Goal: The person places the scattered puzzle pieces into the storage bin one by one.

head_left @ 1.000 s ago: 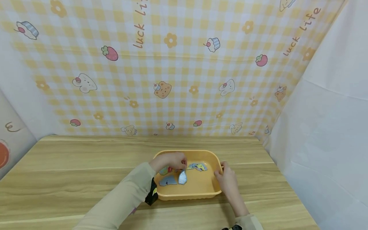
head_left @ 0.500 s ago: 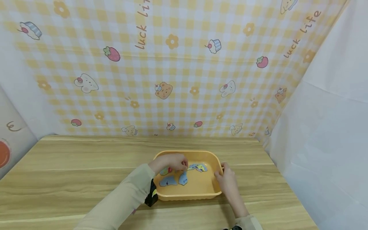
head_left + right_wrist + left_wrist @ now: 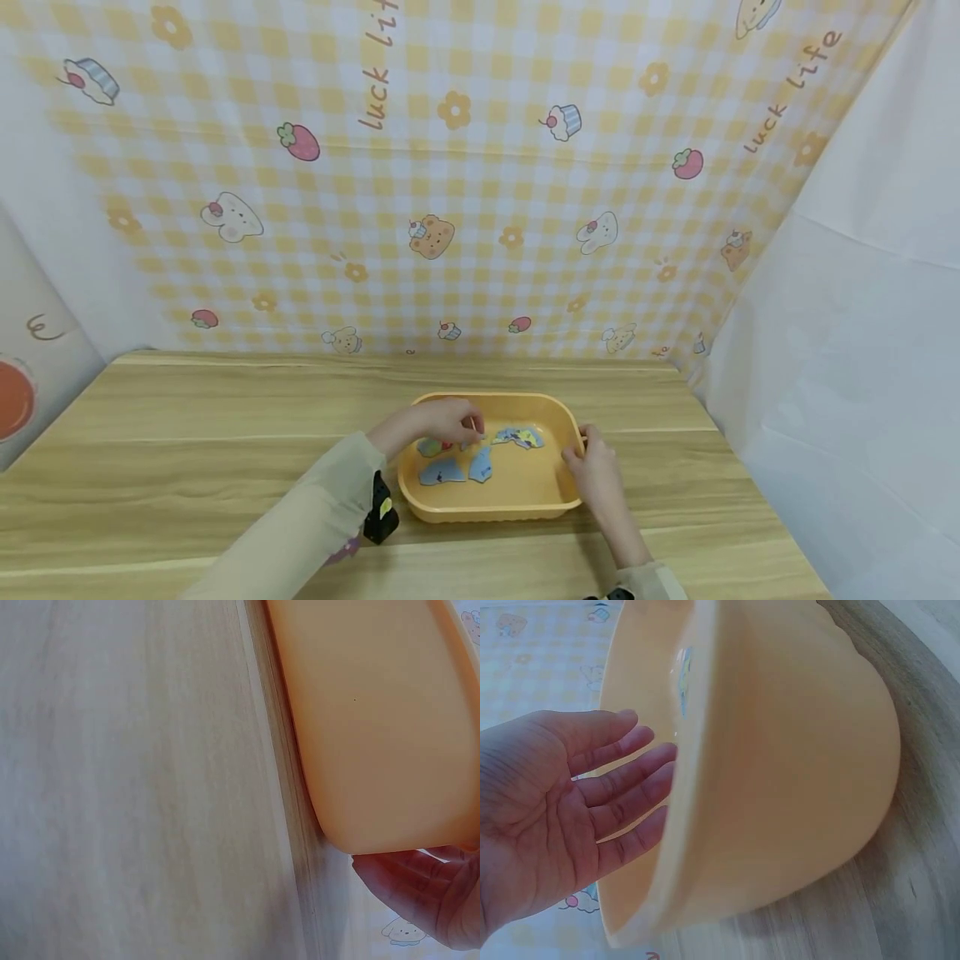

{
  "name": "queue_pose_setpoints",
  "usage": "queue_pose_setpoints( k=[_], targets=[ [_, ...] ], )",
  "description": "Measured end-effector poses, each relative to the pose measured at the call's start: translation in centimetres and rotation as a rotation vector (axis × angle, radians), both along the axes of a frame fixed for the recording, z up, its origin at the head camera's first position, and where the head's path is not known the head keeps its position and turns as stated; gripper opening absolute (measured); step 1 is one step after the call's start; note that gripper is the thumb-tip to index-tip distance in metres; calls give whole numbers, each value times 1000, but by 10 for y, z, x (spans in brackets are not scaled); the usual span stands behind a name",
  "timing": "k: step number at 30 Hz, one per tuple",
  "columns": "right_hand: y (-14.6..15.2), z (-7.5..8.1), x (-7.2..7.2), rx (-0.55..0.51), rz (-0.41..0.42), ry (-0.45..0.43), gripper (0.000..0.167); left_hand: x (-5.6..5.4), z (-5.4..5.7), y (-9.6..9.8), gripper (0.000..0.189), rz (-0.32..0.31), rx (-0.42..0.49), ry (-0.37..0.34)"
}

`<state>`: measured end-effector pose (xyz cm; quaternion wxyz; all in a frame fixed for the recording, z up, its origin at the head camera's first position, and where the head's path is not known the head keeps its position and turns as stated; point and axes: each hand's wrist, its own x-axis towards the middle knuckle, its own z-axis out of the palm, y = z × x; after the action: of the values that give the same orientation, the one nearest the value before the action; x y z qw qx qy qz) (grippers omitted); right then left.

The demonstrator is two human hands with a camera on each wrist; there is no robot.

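A yellow plastic bin (image 3: 495, 508) sits on the table with several flat, printed, irregular pieces inside. My left hand (image 3: 453, 422) reaches over its left side, fingers loosely bent; the left wrist view shows the hand (image 3: 577, 795) holding nothing, fingertips past the rim. Just below those fingers lies a light blue piece (image 3: 481, 465). Left of it is a grey-blue piece (image 3: 441, 472), and a green and red piece (image 3: 432, 447) is partly under the hand. Farther right rests a blue and yellow piece (image 3: 519, 437). My right hand (image 3: 596, 471) grips the bin's right end, thumb inside the rim.
The wooden table (image 3: 225, 467) extends around the bin. A checked, printed cloth (image 3: 480, 192) hangs behind it, and a white sheet (image 3: 847, 333) hangs on the right. Something purple (image 3: 345, 550) shows beneath the left sleeve.
The light blue piece, tilted under my left fingers a second ago, now lies flat on the bin's floor. The left hand has let go and drawn back slightly left. My right hand stays put.
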<state>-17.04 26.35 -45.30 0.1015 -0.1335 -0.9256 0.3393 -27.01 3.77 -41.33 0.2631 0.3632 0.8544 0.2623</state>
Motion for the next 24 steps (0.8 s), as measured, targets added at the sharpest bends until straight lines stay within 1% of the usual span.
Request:
queue_pose_setpoints(
  k=[3, 6, 10, 13, 18, 24],
  targets=[
    [0, 0, 0, 1, -4, 1, 30, 1, 2, -6, 15, 10, 37, -7],
    [0, 0, 0, 6, -8, 3, 30, 2, 3, -12, 18, 11, 88, 17],
    [0, -1, -1, 13, -9, 6, 30, 1, 3, -19, 20, 34, 160, 42],
    [-1, -1, -1, 16, -10, 8, 30, 2, 5, -23, 21, 66, 220, 50],
    [-1, 0, -1, 0, -6, -5, 29, 3, 9, -33, 20, 96, 322, 88],
    [-1, 2, 0, -2, -7, -5, 30, 4, 9, -45, 20, 173, 364, 113]
  ],
)
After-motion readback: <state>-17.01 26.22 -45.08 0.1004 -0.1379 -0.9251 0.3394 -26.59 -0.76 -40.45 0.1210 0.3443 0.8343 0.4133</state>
